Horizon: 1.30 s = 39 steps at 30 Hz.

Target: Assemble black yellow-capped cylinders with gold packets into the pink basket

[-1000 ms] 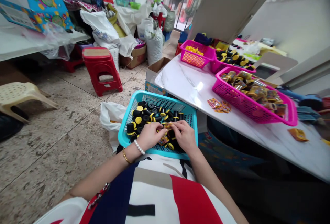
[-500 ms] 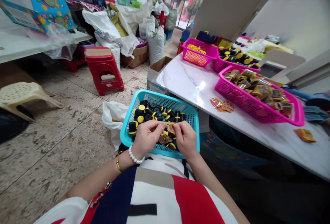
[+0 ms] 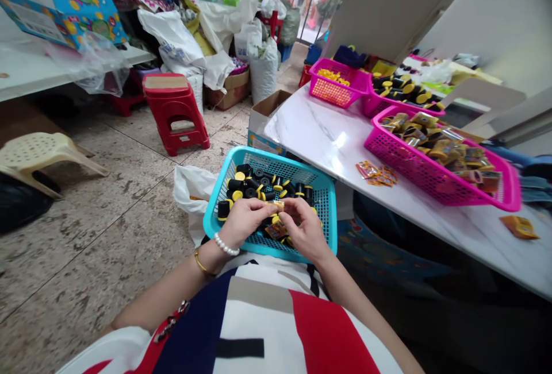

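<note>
Over a turquoise plastic basket (image 3: 330, 213) on my lap, my two hands meet at a small yellowish printed wrapper (image 3: 276, 205). My left hand (image 3: 248, 222) pinches its left side between thumb and fingers. From the other side, my right hand (image 3: 304, 229) grips it with thumb and fingertips. Below them another orange printed packet (image 3: 276, 230) lies among the basket's contents. Several small black cylinders with yellow caps (image 3: 224, 209) fill the basket, some tipped over. Fingers hide part of the wrapper.
To the right, a white marble-patterned table (image 3: 319, 132) holds a pink basket of wrapped pieces (image 3: 444, 150), a pink basket of yellow parts (image 3: 336, 87) and orange packets (image 3: 375, 173). A red stool (image 3: 175, 112) and a beige stool (image 3: 43, 155) stand on the left.
The wrapper has turned flatter between my fingers, and my right hand has shifted slightly left and closer to my left hand. The view has moved a little.
</note>
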### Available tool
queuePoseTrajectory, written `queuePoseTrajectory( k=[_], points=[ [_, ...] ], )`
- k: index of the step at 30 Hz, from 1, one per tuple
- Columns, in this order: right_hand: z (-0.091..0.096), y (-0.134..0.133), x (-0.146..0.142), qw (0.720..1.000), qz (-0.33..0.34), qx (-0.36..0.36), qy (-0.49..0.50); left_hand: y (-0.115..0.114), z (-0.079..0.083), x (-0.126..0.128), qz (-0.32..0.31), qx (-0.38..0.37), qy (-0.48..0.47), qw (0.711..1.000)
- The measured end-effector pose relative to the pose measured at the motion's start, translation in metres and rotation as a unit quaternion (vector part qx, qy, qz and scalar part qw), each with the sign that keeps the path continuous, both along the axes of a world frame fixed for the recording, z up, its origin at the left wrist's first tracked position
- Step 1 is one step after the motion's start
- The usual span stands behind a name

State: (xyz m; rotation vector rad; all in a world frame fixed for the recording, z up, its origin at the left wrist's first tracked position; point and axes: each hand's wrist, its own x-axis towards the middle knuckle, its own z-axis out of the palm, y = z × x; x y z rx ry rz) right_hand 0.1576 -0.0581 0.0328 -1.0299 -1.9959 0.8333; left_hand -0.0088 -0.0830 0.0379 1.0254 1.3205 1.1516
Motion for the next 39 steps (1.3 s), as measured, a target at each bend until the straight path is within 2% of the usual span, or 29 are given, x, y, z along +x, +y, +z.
queuePoseTrajectory(
  k=[2,5,10,15,17,19,22,25,28,31,36,39],
  points=[
    [-0.003,0.002,0.0,0.999,-0.001,-0.033,0.014,-0.001,-0.003,-0.002,0.003,-0.03,-0.039,0.999],
    [-0.009,0.005,-0.001,0.999,-0.026,-0.028,0.004,-0.003,-0.009,-0.003,0.016,-0.018,-0.038,0.999],
    [-0.011,0.009,-0.006,0.999,-0.043,-0.013,-0.025,-0.006,-0.015,-0.006,0.063,0.063,0.052,0.995],
    [-0.003,0.007,-0.014,0.999,-0.042,0.003,-0.022,-0.011,-0.011,-0.008,0.119,0.138,0.145,0.973],
    [0.0,0.004,-0.018,0.999,-0.036,0.015,-0.014,-0.013,-0.01,-0.009,0.115,0.116,0.117,0.98],
    [0.002,0.003,-0.022,1.0,-0.016,0.012,-0.009,-0.015,-0.009,-0.011,0.097,0.053,0.053,0.992],
    [0.001,0.005,-0.025,0.999,0.019,-0.036,0.004,-0.017,-0.007,-0.018,0.085,-0.022,-0.039,0.995],
    [0.002,0.012,-0.029,0.997,0.035,-0.067,0.018,-0.019,-0.001,-0.029,0.099,-0.019,-0.06,0.993],
    [0.007,0.016,-0.036,0.999,0.035,-0.027,0.009,-0.021,0.008,-0.041,0.106,-0.006,-0.03,0.994],
    [0.013,0.015,-0.046,0.999,0.04,0.016,0.004,-0.023,0.015,-0.047,0.087,0.001,-0.013,0.996],
    [0.012,0.007,-0.054,0.998,0.033,0.058,-0.006,-0.023,0.011,-0.047,0.066,-0.026,-0.021,0.997],
    [0.009,0.007,-0.052,0.998,0.044,0.05,-0.019,-0.023,0.006,-0.048,0.048,-0.031,-0.047,0.997]
  ],
)
